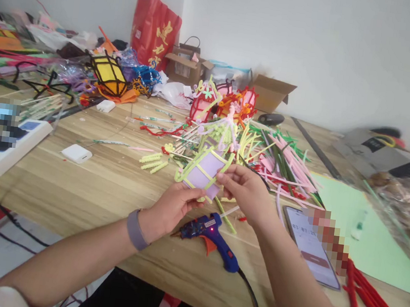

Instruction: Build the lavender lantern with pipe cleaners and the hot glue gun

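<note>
Between my two hands is a small lantern (203, 169) with lilac panels and a yellow-green pipe-cleaner frame, raised above the table. My left hand (180, 204) grips its lower left edge, thumb on the front. At its right side, my right hand (240, 185) pinches the edge with thumb and fingers; some fingertips are hidden behind it. Just below lies a blue glue gun (213, 235) with an orange trigger and a small lit red light. Short yellow-green pipe-cleaner pieces (151, 161) are left of the lantern. Behind it stands a lilac and green pipe-cleaner piece (224, 131).
A phone (311, 246) and red pipe cleaners (370, 298) lie at right, beside a green sheet (370, 233). Pink stems (293, 164) spread behind my right hand. At left are a power strip (8, 144) and a white adapter (77, 153). A yellow lantern (108, 73) and cardboard boxes (272, 92) stand farther back.
</note>
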A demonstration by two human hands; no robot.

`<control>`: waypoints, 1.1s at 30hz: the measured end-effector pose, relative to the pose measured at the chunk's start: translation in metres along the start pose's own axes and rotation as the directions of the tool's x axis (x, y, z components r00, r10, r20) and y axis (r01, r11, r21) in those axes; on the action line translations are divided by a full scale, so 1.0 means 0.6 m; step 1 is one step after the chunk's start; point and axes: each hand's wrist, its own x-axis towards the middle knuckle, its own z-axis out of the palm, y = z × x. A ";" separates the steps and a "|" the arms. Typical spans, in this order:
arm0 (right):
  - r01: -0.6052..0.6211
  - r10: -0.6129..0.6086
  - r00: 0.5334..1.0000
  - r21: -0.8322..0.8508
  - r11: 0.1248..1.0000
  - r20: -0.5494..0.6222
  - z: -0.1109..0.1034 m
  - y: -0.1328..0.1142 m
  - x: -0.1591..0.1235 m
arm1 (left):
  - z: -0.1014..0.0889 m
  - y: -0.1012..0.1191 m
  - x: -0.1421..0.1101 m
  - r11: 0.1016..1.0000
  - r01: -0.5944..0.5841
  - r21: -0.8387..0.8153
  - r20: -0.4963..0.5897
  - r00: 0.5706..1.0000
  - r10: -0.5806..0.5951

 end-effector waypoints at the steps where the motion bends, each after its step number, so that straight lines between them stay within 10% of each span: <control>1: -0.009 0.009 1.000 0.015 1.000 -0.022 -0.003 -0.003 0.000 | 0.001 0.000 0.000 1.000 -0.002 0.008 -0.002 1.000 0.002; 13: 0.019 0.008 0.990 0.187 0.982 -0.140 -0.012 0.000 0.006 | 0.001 -0.001 -0.002 0.999 0.031 0.018 -0.008 0.999 -0.031; 20: 0.179 -0.186 0.944 -0.050 0.983 -0.272 -0.028 0.029 0.027 | -0.001 -0.004 -0.004 0.997 0.074 -0.004 0.025 0.997 -0.074; 33: 0.157 -0.139 0.983 0.172 0.972 -0.117 -0.039 0.029 0.034 | -0.001 -0.004 -0.005 0.995 0.092 -0.032 0.042 0.995 -0.091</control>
